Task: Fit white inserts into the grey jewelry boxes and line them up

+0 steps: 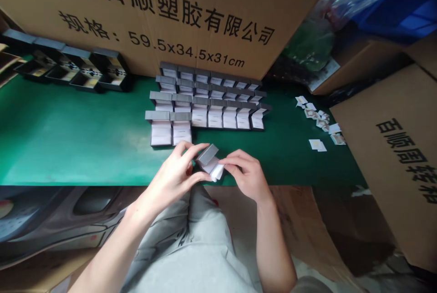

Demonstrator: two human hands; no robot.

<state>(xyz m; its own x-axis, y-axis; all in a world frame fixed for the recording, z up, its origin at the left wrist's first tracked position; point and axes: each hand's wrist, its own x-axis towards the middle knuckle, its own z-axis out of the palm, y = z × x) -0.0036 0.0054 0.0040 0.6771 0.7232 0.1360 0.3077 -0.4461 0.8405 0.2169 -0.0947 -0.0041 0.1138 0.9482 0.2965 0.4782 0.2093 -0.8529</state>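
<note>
Both hands meet over the front edge of a green table (68, 133). My left hand (174, 172) is closed round a small grey box (207, 154) with its lid open, thumb and fingers on its sides. My right hand (247, 172) pinches the white insert (217, 171) at the box's lower right. Just beyond the hands lie several rows of open grey boxes with white inserts (208, 102), set side by side.
A large printed cardboard carton (191, 6) stands along the back. Several black open boxes (71, 68) sit at the back left. Small white cards (321, 122) lie scattered at the right. More cartons (396, 156) stand on the right. My grey-trousered legs (191, 247) are below.
</note>
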